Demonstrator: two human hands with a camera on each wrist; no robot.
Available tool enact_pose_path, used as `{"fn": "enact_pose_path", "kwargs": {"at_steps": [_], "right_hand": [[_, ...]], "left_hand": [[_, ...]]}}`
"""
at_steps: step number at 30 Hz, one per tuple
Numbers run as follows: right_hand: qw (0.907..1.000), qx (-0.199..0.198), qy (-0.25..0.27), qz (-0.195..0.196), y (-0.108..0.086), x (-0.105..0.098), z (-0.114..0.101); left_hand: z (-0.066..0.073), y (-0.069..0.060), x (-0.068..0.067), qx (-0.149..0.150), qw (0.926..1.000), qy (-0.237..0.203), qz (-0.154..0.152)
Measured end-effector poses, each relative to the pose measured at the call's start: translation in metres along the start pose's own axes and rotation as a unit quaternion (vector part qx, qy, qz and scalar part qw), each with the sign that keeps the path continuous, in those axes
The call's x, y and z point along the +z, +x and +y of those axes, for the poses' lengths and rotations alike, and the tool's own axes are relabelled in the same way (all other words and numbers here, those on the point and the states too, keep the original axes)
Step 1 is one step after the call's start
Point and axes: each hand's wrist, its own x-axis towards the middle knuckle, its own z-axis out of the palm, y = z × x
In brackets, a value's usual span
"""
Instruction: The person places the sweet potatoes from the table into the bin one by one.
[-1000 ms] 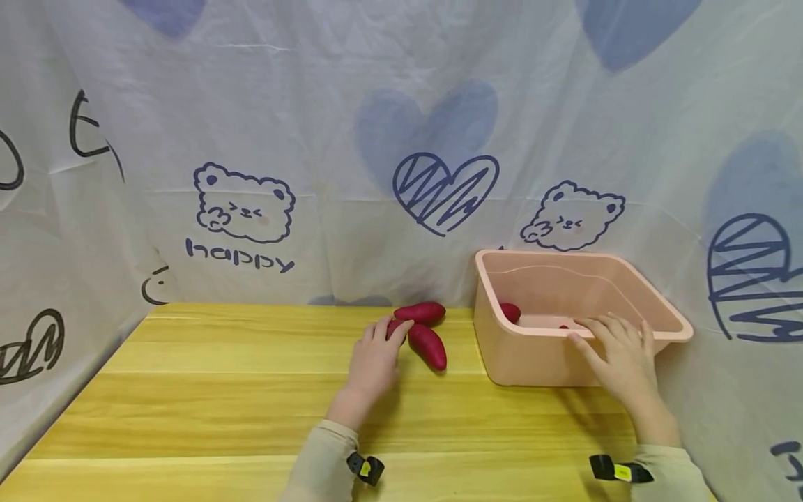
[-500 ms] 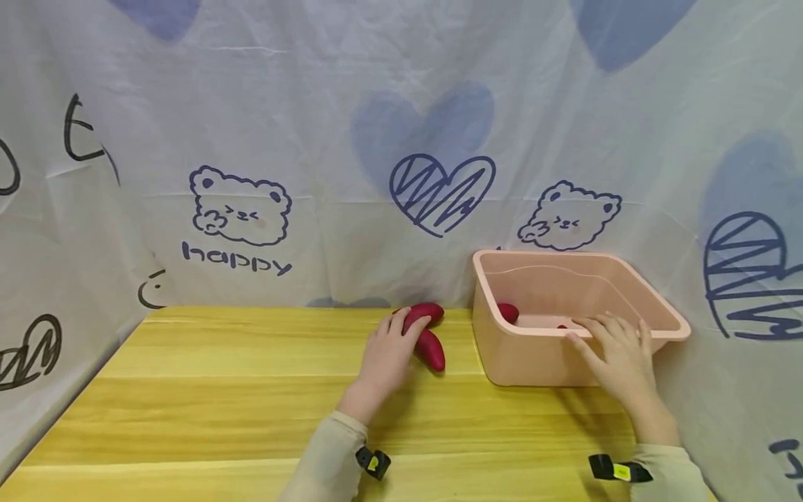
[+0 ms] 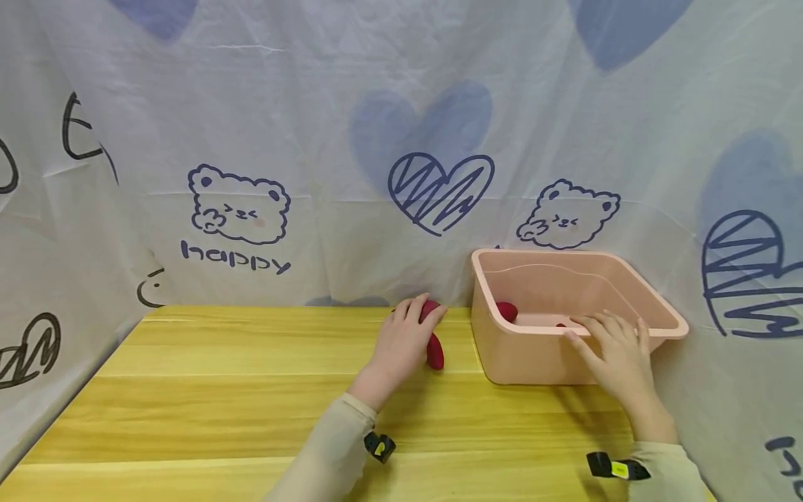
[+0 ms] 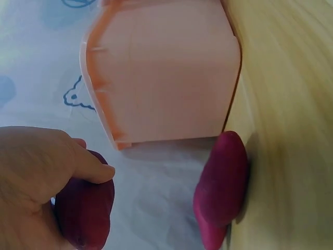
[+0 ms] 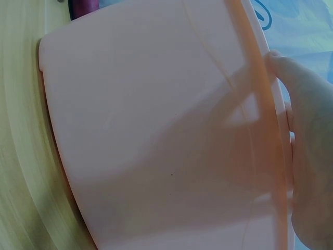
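Observation:
My left hand (image 3: pixel 401 345) grips a dark red sweet potato (image 4: pixel 86 216), its thumb lying across the top in the left wrist view. That one is raised off the table, left of the bin. Below it, a second sweet potato (image 4: pixel 225 179) lies on the wood, with part of a third sweet potato (image 4: pixel 209 232) showing behind it. On the near rim of a pink plastic bin (image 3: pixel 533 359) my right hand (image 3: pixel 617 355) holds on, fingers over the inside and thumb at the outer edge. Inside the bin, a red sweet potato (image 3: pixel 507 312) shows at the left; another small red bit is mostly hidden.
A yellow wood-grain table (image 3: pixel 219 397) bears everything. Behind it hangs a pale cloth (image 3: pixel 326 125) with hearts and bears, close to the table's back edge and the bin's right side. The bin's near left corner stands right of the loose sweet potatoes.
My left hand has moved right and slightly up, lifting a sweet potato over the others, which it now partly covers. The right hand and the bin have stayed in place.

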Motion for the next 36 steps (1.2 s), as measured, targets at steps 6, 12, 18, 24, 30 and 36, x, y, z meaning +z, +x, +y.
{"fn": "enact_pose_path", "kwargs": {"at_steps": [6,12,18,24,30,36], "right_hand": [[1.0000,-0.006,0.002,-0.002,0.000,0.000,0.000],[1.0000,-0.005,0.002,-0.002,0.000,0.001,0.000],[1.0000,-0.004,0.002,-0.002,0.000,0.001,0.001],[1.0000,0.001,0.004,-0.006,0.000,0.000,0.002],[0.9999,0.003,0.007,-0.008,0.000,-0.001,0.001],[0.9999,0.001,0.009,-0.008,0.000,0.000,0.000]], "left_hand": [[0.008,0.008,-0.007,0.015,0.9994,0.014,-0.028],[0.016,0.017,-0.012,0.049,0.9983,0.028,-0.012],[0.026,0.028,-0.016,0.070,0.9969,0.035,-0.007],[0.036,0.037,-0.022,0.084,0.9960,0.026,-0.017],[0.043,0.048,-0.025,0.098,0.9948,0.028,-0.006],[0.049,0.060,-0.028,0.111,0.9935,0.025,0.002]]}}
